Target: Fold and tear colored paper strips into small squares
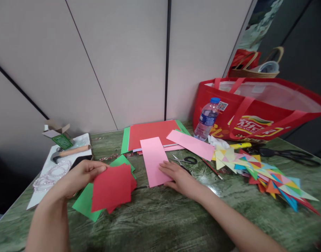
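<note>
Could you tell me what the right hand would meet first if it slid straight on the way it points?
The right hand lies on the pink strip; beyond that, probably the green sheet by the red squares, though depth is unclear.

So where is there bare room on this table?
Bare tabletop along the near edge, before the red squares in the left hand and the right hand; also between tray and stacked sheets. Crowded: paper pile, scissors at right.

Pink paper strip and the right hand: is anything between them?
Nothing visible does. The right hand rests flat directly on the lower right edge of the long pink paper strip. Small black-handled metal scissors lie just beyond the hand, beside the strip. The left hand holds red paper squares elsewhere.
</note>
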Motion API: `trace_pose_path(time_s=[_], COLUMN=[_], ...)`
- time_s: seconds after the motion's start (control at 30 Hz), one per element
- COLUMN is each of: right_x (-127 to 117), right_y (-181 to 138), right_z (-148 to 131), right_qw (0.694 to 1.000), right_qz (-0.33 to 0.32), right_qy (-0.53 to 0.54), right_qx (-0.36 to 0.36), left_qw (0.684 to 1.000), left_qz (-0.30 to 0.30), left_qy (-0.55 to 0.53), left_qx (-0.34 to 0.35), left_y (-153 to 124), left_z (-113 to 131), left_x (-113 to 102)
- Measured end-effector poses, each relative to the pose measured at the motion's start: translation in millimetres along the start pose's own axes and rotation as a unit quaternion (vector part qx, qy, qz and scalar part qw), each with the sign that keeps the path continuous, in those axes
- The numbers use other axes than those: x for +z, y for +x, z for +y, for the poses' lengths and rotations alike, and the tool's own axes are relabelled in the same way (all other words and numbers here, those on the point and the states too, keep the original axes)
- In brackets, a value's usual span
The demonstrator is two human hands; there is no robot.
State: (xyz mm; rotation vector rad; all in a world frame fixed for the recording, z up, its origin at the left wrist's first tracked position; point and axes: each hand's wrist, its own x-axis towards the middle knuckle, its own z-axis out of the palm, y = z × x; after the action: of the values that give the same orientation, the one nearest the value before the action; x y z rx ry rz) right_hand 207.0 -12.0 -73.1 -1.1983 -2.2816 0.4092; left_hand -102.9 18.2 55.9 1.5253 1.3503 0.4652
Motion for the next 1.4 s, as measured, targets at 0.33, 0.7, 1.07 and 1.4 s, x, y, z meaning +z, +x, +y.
trace_pose_path(time_s=[0.33, 0.7, 1.07, 1.4], right_x=[-1, -11, -30, -23], right_y=[4, 8, 7, 11], right_z=[-1, -12, -45, -21], right_qw=[1.0, 0.987, 0.962, 0.958], right_qz=[0.002, 0.138, -0.022, 0.21], right_qy=[-0.014, 0.071, 0.265, 0.189], right_qx=[-0.013, 0.048, 0.057, 0.058], left_qw=[0.87, 0.974, 0.935, 0.959], left_qz=[0.333, 0.04, 0.029, -0.027], left_qy=[0.356, -0.222, -0.35, -0.273], left_qx=[0.075, -0.029, -0.054, 0.066], left_y=[37, 50, 60, 50], left_z=[-16, 1, -14, -1], left_x=[14, 113, 117, 114])
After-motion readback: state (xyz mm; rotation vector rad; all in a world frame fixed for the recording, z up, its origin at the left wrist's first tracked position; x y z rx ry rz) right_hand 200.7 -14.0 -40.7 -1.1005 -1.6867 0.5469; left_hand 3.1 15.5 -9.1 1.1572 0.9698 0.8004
